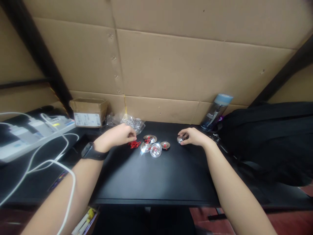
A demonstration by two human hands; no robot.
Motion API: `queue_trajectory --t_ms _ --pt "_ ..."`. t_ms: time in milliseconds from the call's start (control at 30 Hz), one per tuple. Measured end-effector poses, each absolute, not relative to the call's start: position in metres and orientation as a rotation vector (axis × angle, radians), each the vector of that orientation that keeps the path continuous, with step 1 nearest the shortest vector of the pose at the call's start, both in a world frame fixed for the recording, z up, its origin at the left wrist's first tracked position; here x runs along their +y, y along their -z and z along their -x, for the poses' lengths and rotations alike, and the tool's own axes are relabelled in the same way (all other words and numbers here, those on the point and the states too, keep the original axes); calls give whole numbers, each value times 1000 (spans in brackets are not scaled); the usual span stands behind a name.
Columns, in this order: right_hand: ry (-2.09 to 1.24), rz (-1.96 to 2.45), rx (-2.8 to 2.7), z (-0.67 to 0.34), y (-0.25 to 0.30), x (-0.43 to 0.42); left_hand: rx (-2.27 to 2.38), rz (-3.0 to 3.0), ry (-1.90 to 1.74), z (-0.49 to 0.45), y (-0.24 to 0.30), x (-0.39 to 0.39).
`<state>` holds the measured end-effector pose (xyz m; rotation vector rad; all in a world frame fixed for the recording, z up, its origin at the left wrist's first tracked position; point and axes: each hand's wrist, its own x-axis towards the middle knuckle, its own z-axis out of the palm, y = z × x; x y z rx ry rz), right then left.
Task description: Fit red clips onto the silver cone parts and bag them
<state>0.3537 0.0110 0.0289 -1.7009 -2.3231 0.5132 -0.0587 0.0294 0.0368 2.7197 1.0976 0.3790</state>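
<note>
A black table (151, 176) stands against a cardboard wall (186, 62). At ten o'clock sit a small cardboard box (88, 112) and a power strip (36, 130); at two o'clock, a water bottle (216, 112) and black bag (266, 137). Four shiny discs (154, 146) cluster mid-table. The left hand (117, 135), wearing a watch (91, 151), pinches at the red pieces (134, 144). The right hand (192, 136) curls over a fifth disc (180, 139), touching it.

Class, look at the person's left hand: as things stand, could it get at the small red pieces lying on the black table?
Probably yes: the left hand rests right beside the red pieces, fingertips at their edge, with nothing between them on the black table.
</note>
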Motion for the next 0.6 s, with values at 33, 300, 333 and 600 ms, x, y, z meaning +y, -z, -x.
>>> queue_trajectory --t_ms 33,300,333,600 --pt "-506 1704 -2328 -353 -29 11 1108 -2750 -427 54 -36 28" --pt "-510 1717 -2345 -349 -29 10 1274 -3020 -540 6 -10 12" --pt "-483 1716 -2356 -348 -29 10 1275 -3036 -513 3 -8 10" --pt "-151 1486 -2352 -338 -28 9 1403 -2963 -670 -4 1 12"
